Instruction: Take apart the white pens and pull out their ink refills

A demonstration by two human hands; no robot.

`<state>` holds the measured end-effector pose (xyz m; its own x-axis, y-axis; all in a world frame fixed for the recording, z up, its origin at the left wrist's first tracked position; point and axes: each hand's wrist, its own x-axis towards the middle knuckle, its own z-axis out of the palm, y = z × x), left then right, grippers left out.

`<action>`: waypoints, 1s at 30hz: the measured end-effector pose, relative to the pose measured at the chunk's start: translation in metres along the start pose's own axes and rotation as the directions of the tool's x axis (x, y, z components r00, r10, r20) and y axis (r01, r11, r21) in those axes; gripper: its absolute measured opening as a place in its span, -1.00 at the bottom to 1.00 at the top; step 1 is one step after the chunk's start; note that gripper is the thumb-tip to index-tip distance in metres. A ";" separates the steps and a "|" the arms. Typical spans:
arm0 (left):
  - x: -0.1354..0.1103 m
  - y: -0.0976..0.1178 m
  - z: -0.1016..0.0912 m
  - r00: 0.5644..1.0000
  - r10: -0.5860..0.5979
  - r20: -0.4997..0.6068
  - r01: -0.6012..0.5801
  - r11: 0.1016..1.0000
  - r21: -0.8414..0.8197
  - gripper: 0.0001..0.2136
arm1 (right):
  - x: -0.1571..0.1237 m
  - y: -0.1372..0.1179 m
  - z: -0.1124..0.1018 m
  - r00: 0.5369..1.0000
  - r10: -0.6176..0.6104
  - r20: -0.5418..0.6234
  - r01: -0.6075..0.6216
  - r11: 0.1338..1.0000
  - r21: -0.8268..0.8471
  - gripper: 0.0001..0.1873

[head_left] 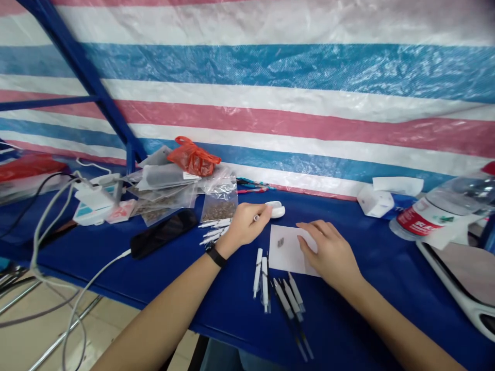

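My left hand [244, 224] is curled around a thin white pen-like piece, its tip pointing toward a small white case [277, 208] on the blue table. A black band circles that wrist. My right hand [328, 250] lies palm down on a white paper sheet [284, 252], fingers bent together; two tiny dark parts [280, 242] sit on the sheet. Several white pen barrels and dark-tipped refills [276, 286] lie in a row in front of the sheet. More white barrels [212, 229] lie left of my left hand.
A black phone [164, 233] with a white cable, clear bags of small parts [219, 203], a red plastic bag [192, 157] and a power strip [95, 196] lie at left. A water bottle [441, 211], tissues [373, 201] and a tray [460, 283] sit at right. A striped tarp hangs behind.
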<state>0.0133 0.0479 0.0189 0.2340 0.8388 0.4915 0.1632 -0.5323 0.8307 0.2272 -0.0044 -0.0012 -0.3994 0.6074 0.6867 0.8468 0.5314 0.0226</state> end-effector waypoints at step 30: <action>-0.014 0.002 0.008 0.991 0.082 0.103 -0.114 0.924 0.364 -0.81 | -0.002 -0.007 0.004 1.000 -0.004 0.021 -0.001 0.967 0.255 -0.73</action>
<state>0.0182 0.0345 0.0116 0.3441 0.7761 0.5285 0.4733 -0.6295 0.6162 0.2206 -0.0078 -0.0056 -0.4103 0.6171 0.6715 0.7298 0.6637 -0.1640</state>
